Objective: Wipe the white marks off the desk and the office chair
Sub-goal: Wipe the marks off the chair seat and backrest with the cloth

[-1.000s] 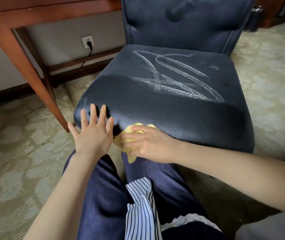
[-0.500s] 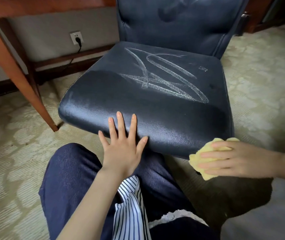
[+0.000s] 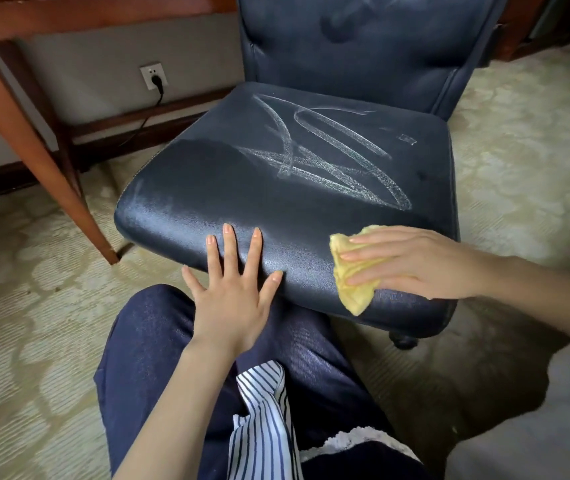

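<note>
Patterned carpet [image 3: 27, 327] fills the floor, and a dark blue chair [image 3: 311, 209] sits square in the middle, backrest upright behind the seat. White marks [image 3: 328, 157] scrawl across the middle and rear of the seat, while the front strip looks clean and glossy. A wooden leg of the surface [image 3: 34, 147] slants down on the left, just beside the seat's front corner. Behind it, a wall socket [image 3: 153, 76] with a black plug in it. The left hand [image 3: 231, 289] lies flat on the seat's front edge, fingers [image 3: 230, 247] spread wide and released, grasping nothing. The right hand [image 3: 411, 261] presses flat on a yellow cloth [image 3: 354, 271] at the seat's front right edge, extended fingers pinning it to the leather, well short of the marks. Below, blue trousers [image 3: 159, 358] and a striped shirt tail [image 3: 266, 420].
</note>
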Demonstrator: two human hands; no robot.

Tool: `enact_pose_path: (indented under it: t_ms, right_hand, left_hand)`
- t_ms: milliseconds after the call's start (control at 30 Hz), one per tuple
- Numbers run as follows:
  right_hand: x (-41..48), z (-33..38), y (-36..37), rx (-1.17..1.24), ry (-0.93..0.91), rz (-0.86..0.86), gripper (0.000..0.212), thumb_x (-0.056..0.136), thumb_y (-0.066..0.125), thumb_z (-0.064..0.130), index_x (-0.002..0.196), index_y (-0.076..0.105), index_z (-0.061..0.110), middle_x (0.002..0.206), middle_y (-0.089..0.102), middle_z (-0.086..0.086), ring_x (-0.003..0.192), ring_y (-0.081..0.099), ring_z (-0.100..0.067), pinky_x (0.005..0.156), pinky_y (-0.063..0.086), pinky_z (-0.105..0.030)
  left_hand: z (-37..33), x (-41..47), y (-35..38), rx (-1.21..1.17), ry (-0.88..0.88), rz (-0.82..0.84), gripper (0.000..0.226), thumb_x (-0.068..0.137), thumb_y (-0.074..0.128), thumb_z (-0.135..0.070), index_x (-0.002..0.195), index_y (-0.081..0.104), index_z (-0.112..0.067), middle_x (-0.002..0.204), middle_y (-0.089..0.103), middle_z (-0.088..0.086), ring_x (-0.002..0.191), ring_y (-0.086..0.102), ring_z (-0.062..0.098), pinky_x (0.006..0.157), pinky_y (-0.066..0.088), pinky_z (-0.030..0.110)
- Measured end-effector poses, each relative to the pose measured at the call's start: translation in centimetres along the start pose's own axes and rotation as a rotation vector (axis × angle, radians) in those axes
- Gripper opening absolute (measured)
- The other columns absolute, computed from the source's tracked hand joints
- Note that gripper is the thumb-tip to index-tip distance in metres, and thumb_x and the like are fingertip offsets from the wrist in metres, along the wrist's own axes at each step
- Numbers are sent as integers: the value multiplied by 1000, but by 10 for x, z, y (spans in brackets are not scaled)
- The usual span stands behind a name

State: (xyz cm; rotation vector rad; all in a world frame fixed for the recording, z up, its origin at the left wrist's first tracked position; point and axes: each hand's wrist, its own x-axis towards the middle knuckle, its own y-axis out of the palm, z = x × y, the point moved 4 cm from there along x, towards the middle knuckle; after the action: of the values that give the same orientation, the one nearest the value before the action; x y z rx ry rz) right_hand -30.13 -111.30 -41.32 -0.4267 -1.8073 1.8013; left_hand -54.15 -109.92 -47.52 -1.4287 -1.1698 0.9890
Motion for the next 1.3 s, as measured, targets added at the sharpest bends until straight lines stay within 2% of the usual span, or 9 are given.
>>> enact_pose_path:
  t_ms: [333,500,667,800,933,1067,1200,1233,1300]
  right_hand:
    - [83,-30,12,352,246,-70,31,95,55,22,125,60,29,141,47,10,134,35,-3,114,26,-34]
    - [126,-41,12,426,453,-77,31,97,50,25,125,59,36,142,46,15,136,33,-4,110,29,-40]
    - [113,-3,17,344,445,-201,32,95,54,24,125,59,35,138,51,9,131,42,-18,107,33,-38]
    - [70,22,19,310,390,-275,33,91,61,22,124,61,24,136,51,8,131,43,-8,113,27,-29]
    - [27,9,11,393,452,-293,36,86,67,20,121,60,27,131,50,16,127,44,2,112,27,-22]
    - [-16,-32,4,472,674,-386,43,87,65,13,116,57,43,126,50,26,126,43,7,111,25,-17]
    - [-46,-85,2,452,930,-466,35,90,62,16,116,62,40,126,52,22,115,46,12,98,29,-3]
    - [-47,-100,2,428,979,-455,32,91,60,19,117,63,38,123,56,21,111,48,10,96,31,-4]
    - [-48,-128,-1,367,1083,-414,31,94,56,27,123,60,37,115,63,11,105,55,-9,101,38,-23]
  left_hand:
    - [40,18,-4,81,-4,-78,64,75,-14,-64,134,-34,-45,157,-20,-4,145,-14,20,109,5,63]
    - [45,29,-21,31,-102,-84,72,82,-1,-65,149,4,-39,160,0,-3,146,2,19,110,0,60]
    - [22,36,-24,-240,-164,-97,59,97,19,-48,152,6,-30,160,-8,-4,145,-17,19,112,-11,53]
    - [-11,30,-22,-414,7,-155,56,98,18,-36,152,2,-31,156,-22,-7,138,-30,8,110,-23,36]
    - [-42,24,-20,-438,177,-156,61,93,13,-46,148,-9,-32,147,-35,-15,132,-39,1,102,-31,20]
    - [-52,41,-16,-352,81,-116,70,93,13,-55,151,-9,-22,153,-31,-4,138,-33,8,111,-22,32]
    - [-52,53,-15,-209,31,-152,80,85,-2,-60,151,-6,-16,157,-22,2,143,-22,15,114,-13,40]
    - [-51,52,-15,-203,38,-156,84,81,-7,-61,151,-6,-16,157,-21,1,143,-22,15,114,-12,40]
    - [-51,51,-12,-193,46,-171,88,76,-12,-62,151,-6,-17,157,-21,-1,144,-22,15,114,-12,40]
